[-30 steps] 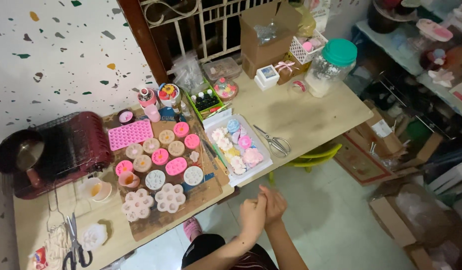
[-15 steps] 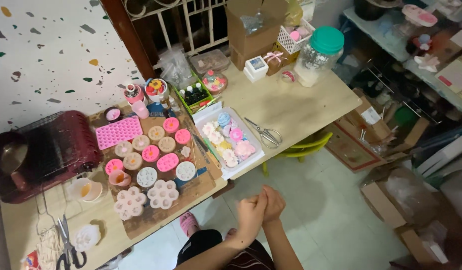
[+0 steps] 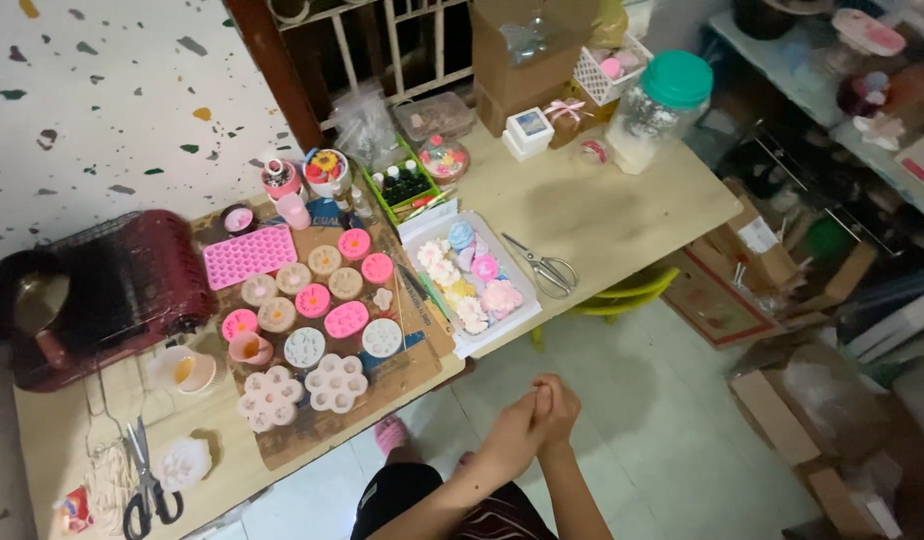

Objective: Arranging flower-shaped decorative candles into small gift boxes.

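Left hand [image 3: 514, 432] and right hand [image 3: 556, 408] clasped together, holding nothing, off the light wooden surface [image 3: 602, 215]. Nearest: white tray of pastel flower-shaped soaps [image 3: 470, 282], just beyond. Pause between steps, apparently; next needs unclasping, reaching forward.

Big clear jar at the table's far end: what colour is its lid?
Green lid, best seen in the head view.

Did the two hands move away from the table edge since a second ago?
No. The left hand and right hand stay pressed together just off the table edge, below the white tray; only the camera shifted.
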